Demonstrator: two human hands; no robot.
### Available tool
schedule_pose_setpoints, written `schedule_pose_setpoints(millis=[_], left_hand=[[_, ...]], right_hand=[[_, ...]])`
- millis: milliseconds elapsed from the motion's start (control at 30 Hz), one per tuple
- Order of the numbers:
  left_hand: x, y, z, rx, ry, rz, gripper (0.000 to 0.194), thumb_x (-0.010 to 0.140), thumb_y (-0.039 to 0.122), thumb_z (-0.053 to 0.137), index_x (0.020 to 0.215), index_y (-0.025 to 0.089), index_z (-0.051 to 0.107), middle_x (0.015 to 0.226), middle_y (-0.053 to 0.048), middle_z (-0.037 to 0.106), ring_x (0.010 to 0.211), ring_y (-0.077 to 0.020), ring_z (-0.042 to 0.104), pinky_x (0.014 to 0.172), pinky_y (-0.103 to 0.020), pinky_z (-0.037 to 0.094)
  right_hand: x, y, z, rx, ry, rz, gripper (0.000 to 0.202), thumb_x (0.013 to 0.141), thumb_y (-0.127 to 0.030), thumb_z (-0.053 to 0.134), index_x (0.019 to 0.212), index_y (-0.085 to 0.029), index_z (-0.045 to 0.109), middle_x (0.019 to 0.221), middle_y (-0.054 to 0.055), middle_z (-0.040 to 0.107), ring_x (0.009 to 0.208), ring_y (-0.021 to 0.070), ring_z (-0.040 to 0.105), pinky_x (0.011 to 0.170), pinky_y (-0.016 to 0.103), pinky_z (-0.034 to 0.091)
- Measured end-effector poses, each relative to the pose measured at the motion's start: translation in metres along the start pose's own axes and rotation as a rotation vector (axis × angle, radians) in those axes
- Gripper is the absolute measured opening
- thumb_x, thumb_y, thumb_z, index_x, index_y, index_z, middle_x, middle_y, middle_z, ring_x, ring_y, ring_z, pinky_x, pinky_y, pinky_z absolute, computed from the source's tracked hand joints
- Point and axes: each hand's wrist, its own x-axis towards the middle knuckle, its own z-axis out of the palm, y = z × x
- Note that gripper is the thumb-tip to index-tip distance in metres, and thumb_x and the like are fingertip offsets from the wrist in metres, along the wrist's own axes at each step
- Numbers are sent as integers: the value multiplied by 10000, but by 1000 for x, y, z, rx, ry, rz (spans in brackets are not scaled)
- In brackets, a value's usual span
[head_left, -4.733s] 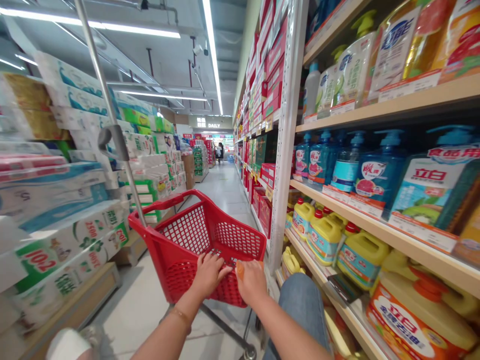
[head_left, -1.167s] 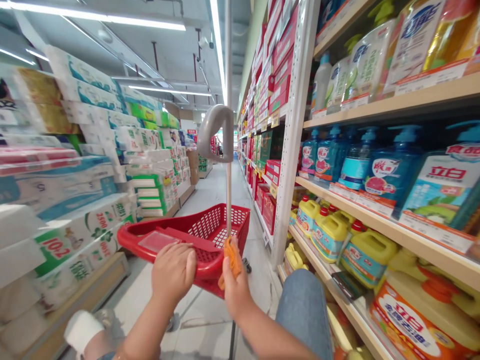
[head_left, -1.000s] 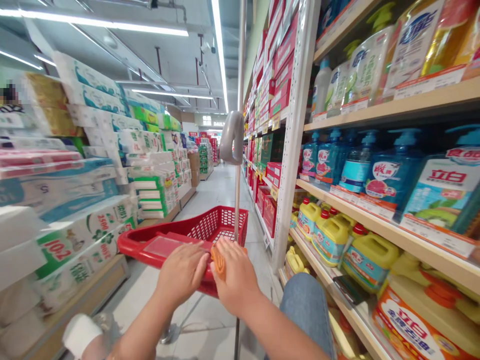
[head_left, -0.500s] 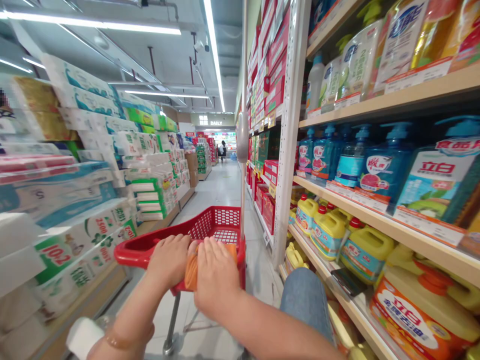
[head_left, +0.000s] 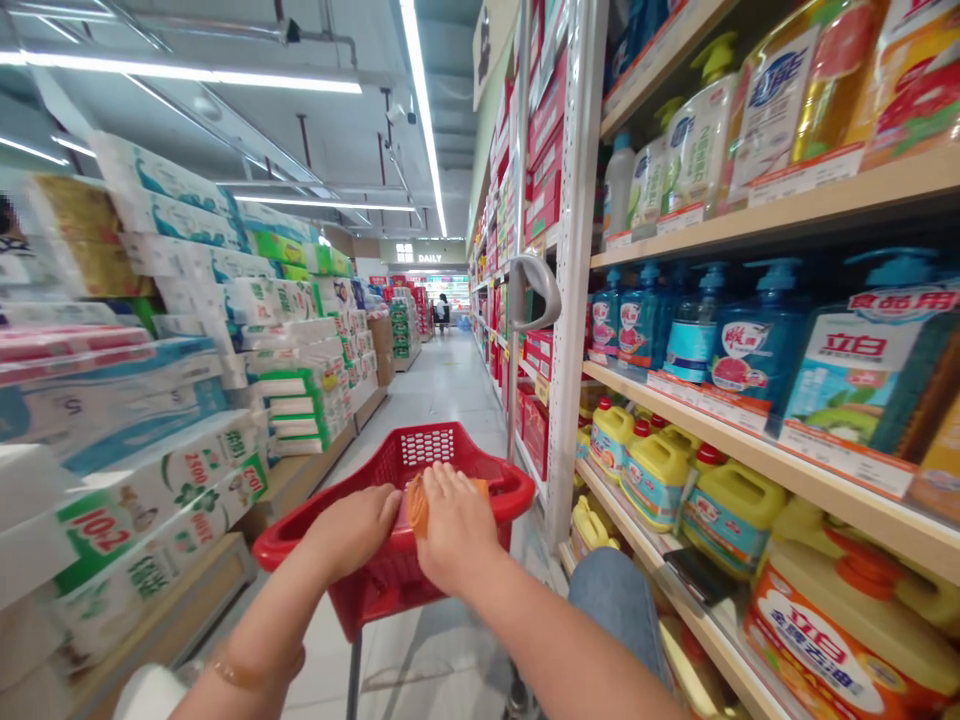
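Nearest, a person's denim knee (head_left: 611,590) shows to the right of the red cart (head_left: 281,545), and a band (head_left: 247,672) circles the left wrist. Both bare hands reach to the cart's near side. The right hand (head_left: 456,525) lies over an orange cloth (head_left: 418,508), fingers together and closed down on it, so the cloth is held against the cart's near bar with its edges peeping out on both sides. The left hand (head_left: 352,535) rests just beside it on the same bar; its fingertips are mostly hidden, so I cannot tell whether they grip.

The cloth looks soft, light and easy to fold; it would be best held flat under the whole palm. The cart looks like stiff, smooth plastic, perhaps a little slippery, and is best steadied by its near bar.

Right of the cart's bar rises a metal pole (head_left: 512,400) with a grey loop handle (head_left: 553,298). Farther right, shelves hold yellow jugs (head_left: 656,470) and blue pump bottles (head_left: 742,345). Left of the cart are stacked paper packs (head_left: 161,490). Far beyond it, a small figure (head_left: 442,312) appears below a "DAILY" sign (head_left: 430,258).
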Motion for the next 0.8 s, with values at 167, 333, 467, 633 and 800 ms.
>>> schedule_pose_setpoints(millis=[167,333,467,633,800], left_hand=[[-1,6,3,-67,-14,-11,550,958,455,157,1179,179,579,1261,-116,636,1160,-242,592,985,-387,437],[2,31,9,-100,-12,38,532,962,410,163,1184,184,591,1262,-111,641,1144,-220,607,963,-355,451],[-2,19,2,-113,-36,36,549,957,446,172,1290,219,545,1334,-76,603,1195,-212,581,966,-339,452],[-6,-4,1,17,-93,-77,555,948,449,203,1209,186,617,1222,-118,672,1119,-258,631,928,-376,472],[-7,8,4,73,-91,-35,504,948,379,219,1144,187,641,1125,-131,711,1035,-251,667,875,-368,487]], right_hand=[[7,30,-12,-45,2,166,481,870,-277,448,1288,-61,542,1340,170,562,1260,265,505,1070,403,354],[14,19,-11,-28,15,59,475,854,-275,502,1284,-76,537,1357,165,547,1295,247,468,1095,381,317],[13,29,-15,22,-30,-59,448,921,-336,443,1300,-116,534,1374,133,540,1299,222,467,1093,367,323],[18,42,-14,-25,-17,132,416,918,-311,424,1253,-115,572,1313,140,589,1234,240,530,1043,383,375],[18,4,1,-6,25,-91,421,830,-269,526,1220,-118,573,1287,133,605,1236,239,516,1052,368,354]])
